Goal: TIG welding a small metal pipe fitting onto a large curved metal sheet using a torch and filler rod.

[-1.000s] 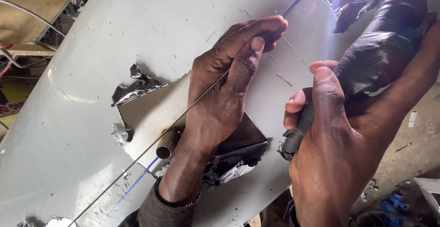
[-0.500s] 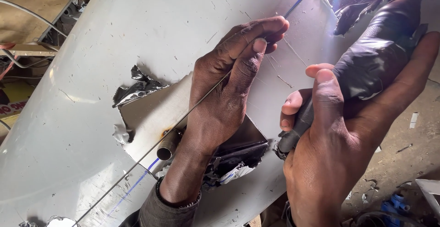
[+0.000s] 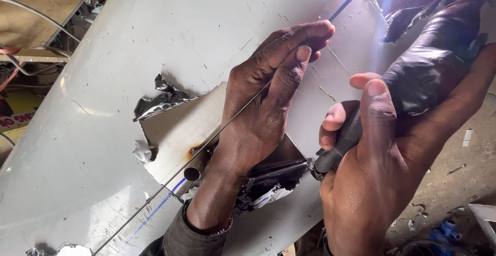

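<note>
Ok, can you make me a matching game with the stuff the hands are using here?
Things:
1. thin rod
2. black torch
3. short pipe
4. metal sheet

Matches:
A. gripped in the right hand
B. pale grey and scratched
C. pinched by the left hand
D. open end beside a scorch mark, below the left wrist

Pairs: 1-C, 2-A, 3-D, 4-B

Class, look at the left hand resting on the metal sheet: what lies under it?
Under the left hand lie the grey metal sheet, a bare panel and torn dark film. A thin rod passes through its fingers. The wrist hides part of the short tube.
</note>
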